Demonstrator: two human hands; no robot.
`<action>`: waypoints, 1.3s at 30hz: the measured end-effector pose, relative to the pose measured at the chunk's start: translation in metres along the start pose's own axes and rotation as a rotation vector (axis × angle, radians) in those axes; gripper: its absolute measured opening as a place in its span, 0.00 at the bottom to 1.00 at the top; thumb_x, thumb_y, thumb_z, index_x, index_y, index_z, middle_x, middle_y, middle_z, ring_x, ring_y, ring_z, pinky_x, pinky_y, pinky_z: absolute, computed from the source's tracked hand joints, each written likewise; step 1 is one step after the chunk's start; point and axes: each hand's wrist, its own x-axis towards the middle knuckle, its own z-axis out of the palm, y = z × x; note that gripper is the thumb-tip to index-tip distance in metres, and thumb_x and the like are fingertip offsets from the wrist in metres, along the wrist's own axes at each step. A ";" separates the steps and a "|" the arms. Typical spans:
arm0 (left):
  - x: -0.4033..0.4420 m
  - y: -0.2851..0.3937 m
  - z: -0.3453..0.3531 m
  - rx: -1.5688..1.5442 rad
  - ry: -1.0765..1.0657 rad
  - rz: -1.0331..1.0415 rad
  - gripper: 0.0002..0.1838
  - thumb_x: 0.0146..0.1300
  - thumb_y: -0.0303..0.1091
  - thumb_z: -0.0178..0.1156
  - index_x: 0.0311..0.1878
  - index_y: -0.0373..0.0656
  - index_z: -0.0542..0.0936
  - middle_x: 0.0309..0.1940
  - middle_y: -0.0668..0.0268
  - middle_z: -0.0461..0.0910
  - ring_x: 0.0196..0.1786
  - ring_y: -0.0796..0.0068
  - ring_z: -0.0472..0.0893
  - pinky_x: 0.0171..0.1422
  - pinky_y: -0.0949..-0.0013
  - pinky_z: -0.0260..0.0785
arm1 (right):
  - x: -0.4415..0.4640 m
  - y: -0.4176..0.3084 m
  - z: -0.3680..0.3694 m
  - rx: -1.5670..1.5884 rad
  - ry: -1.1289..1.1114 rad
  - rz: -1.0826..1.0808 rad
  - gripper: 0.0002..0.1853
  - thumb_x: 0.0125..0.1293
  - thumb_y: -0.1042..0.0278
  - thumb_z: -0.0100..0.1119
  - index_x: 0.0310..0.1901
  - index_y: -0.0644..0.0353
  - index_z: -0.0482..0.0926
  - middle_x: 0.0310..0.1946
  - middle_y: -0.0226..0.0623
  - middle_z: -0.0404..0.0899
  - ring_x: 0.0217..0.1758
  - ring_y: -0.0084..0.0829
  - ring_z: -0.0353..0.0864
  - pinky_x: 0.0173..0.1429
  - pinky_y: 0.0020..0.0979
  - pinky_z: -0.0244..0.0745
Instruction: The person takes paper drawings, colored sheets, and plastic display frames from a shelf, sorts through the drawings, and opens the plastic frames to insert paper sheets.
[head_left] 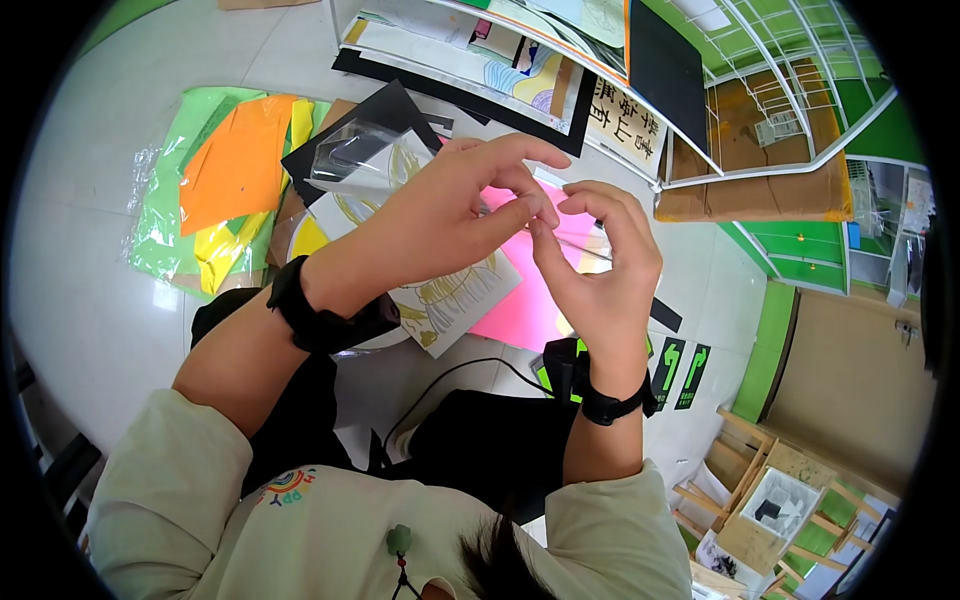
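Note:
My left hand (465, 195) is raised in front of me, its thumb and a finger pinched together at the tips. Whatever lies in that pinch is too small to make out. My right hand (610, 260) is close beside it, fingers curved and apart from the thumb, whose tip meets the left fingertips. A thin line, perhaps a wire or strip, shows between the hands. Beneath them lie a bright pink sheet (515, 310) and a white paper with gold and grey drawing (440, 305). Clear plastic film (350, 150) rests on a black sheet (400, 112).
Orange paper (235, 165) and yellow paper lie on a green plastic-wrapped pack (160, 220) at left. Ahead stands a white wire rack (760, 175) with artwork and cardboard. Green arrow signs (668, 370) are on the floor at right. A black cable (440, 375) crosses near my legs.

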 end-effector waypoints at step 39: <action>0.003 -0.014 0.015 0.211 0.183 0.109 0.16 0.59 0.22 0.58 0.51 0.40 0.75 0.32 0.63 0.82 0.37 0.75 0.79 0.44 0.73 0.70 | -0.012 0.006 0.011 -0.309 0.241 -0.089 0.08 0.42 0.81 0.63 0.28 0.65 0.80 0.30 0.38 0.79 0.29 0.34 0.78 0.33 0.30 0.74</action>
